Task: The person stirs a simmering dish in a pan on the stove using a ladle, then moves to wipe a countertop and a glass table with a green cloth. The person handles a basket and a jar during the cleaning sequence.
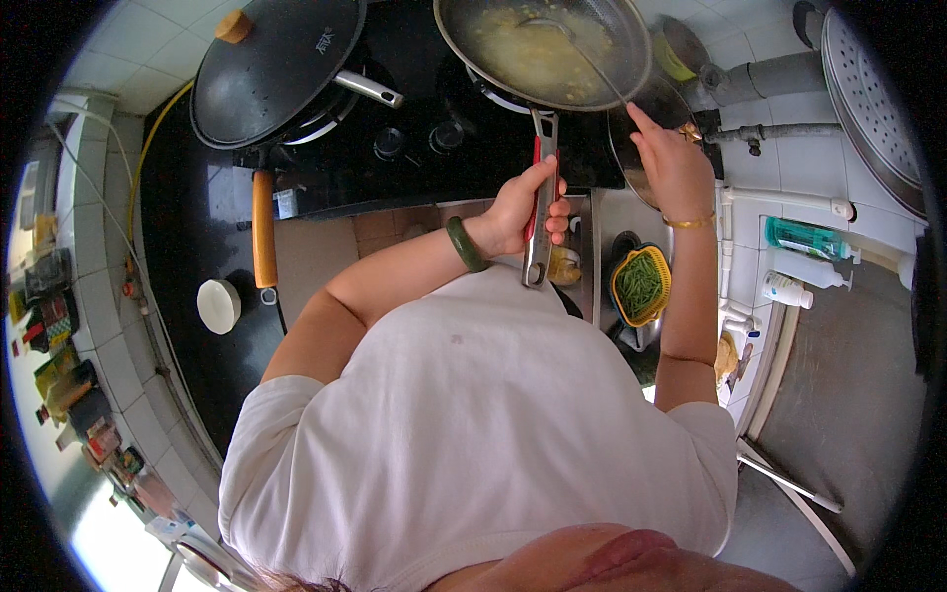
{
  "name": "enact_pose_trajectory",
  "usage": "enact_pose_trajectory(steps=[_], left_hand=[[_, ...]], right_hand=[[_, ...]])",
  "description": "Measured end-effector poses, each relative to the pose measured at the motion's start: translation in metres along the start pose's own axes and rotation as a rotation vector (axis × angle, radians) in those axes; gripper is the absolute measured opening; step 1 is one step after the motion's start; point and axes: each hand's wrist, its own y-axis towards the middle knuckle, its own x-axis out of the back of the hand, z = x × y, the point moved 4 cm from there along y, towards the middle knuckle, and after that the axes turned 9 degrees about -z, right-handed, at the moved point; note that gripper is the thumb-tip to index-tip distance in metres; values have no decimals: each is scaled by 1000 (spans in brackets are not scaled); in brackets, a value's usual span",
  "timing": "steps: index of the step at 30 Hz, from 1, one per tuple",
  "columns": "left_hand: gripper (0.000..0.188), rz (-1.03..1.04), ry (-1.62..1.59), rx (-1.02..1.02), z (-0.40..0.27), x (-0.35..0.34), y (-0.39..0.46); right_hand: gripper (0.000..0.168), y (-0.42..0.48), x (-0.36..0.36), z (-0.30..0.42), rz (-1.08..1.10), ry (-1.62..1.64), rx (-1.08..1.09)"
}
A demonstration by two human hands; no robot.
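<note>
My left hand [527, 209] is wrapped around the red and metal handle [542, 170] of a frying pan [510, 81]. The pan sits on the right burner and holds pale yellow liquid with small yellowish pieces [518, 48]. Up at the pan's right rim, my right hand [669, 163] grips the end of a thin metal ladle or spoon [595, 65]. Its index finger lies along the shaft, and its bowl is in the liquid.
A lidded black wok [277, 74] stands on the left burner, its wooden handle [264, 229] pointing towards me. A white bowl [219, 306] rests on the dark counter at left. Green beans fill a yellow basket [641, 285] at right. Bottles [806, 238] stand farther right.
</note>
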Motion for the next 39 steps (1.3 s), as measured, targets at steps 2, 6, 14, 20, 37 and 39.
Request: enact_pose_trajectory(steps=[2, 6, 14, 20, 37, 39], left_hand=[[43, -5, 0, -1, -1, -1, -1], [43, -10, -9, 4, 0, 0, 0], [42, 11, 9, 7, -2, 3, 2], [42, 5, 10, 2, -1, 2, 2], [43, 7, 3, -4, -1, 2, 1], [43, 11, -9, 4, -1, 2, 1]], right_hand=[[38, -10, 10, 3, 20, 16, -2], [40, -24, 33, 9, 100, 18, -25], [43, -44, 71, 6, 6, 25, 72], [40, -37, 47, 7, -67, 53, 67], [35, 53, -44, -10, -235, -52, 17], [35, 58, -46, -12, -240, -56, -3]])
